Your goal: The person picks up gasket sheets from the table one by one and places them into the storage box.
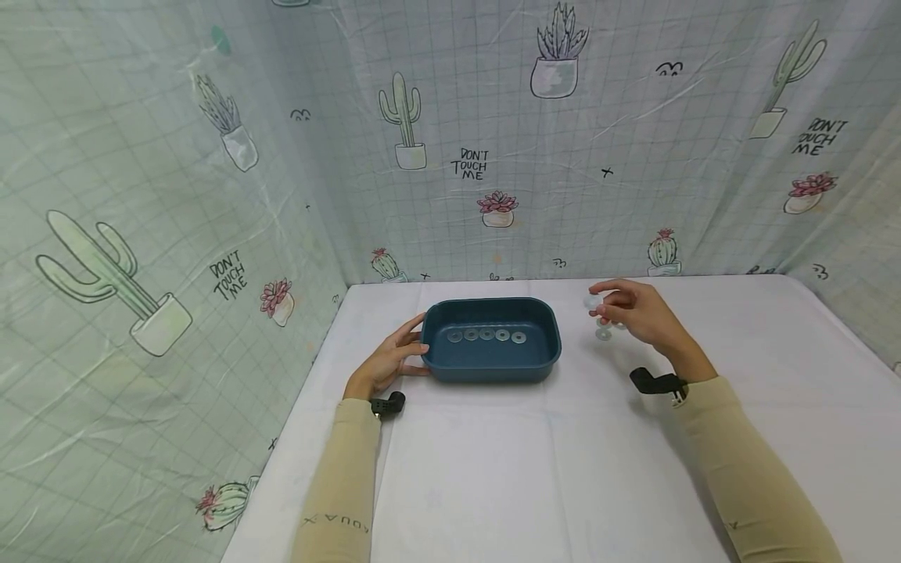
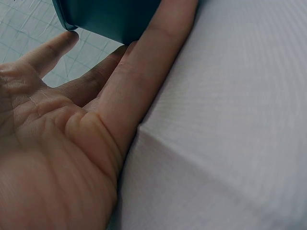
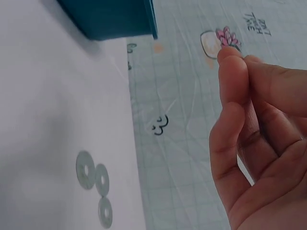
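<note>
A dark teal rectangular tray point(image 1: 489, 374) stands on the table, with several flat washers point(image 1: 486, 335) in a row on its floor. Spread around the tray's left end, my left hand point(image 1: 385, 358) has its fairly straight fingers against the outer wall and rim; the left wrist view shows one finger lying low along the cloth. To the right of the tray, my right hand point(image 1: 636, 313) pinches a pale washer point(image 1: 594, 301) between thumb and fingertips, raised over the table. Its fingers hide the washer in the right wrist view. Three loose washers point(image 3: 102, 180) lie close together on the table below that hand.
A white cloth point(image 1: 479, 461) covers the table. Behind it and on the left hangs a pale green curtain point(image 1: 450, 102) printed with cacti. Each wrist wears a small black camera point(image 1: 656, 381).
</note>
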`<state>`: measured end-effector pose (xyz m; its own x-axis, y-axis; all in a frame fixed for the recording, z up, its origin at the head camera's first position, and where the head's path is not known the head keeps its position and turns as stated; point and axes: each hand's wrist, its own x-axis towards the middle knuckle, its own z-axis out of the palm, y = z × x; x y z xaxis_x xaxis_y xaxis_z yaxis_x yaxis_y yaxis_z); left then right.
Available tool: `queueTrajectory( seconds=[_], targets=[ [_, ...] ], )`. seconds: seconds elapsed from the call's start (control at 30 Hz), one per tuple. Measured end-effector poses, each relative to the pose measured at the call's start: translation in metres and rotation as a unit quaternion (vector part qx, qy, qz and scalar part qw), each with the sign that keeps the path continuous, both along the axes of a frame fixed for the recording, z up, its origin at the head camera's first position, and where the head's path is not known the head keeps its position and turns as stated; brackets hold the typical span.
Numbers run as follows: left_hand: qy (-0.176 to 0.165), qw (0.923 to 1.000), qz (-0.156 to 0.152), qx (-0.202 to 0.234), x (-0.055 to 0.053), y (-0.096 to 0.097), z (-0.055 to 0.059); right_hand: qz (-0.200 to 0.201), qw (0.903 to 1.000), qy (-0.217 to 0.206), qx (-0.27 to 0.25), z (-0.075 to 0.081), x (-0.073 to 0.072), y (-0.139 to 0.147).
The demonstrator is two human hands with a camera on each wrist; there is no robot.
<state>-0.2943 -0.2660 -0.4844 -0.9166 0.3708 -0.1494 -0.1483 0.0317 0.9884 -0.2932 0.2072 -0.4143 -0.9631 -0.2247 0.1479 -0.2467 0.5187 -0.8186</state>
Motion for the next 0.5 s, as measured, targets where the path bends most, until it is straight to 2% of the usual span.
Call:
queueTrajectory(
  seconds=[0.5],
  targets=[
    [-0.002,1.0,-0.003,0.005,-0.004,-0.001,-0.003,0.038,0.9993,-0.001,-0.007,-0.001,0.005,-0.04]
  ],
)
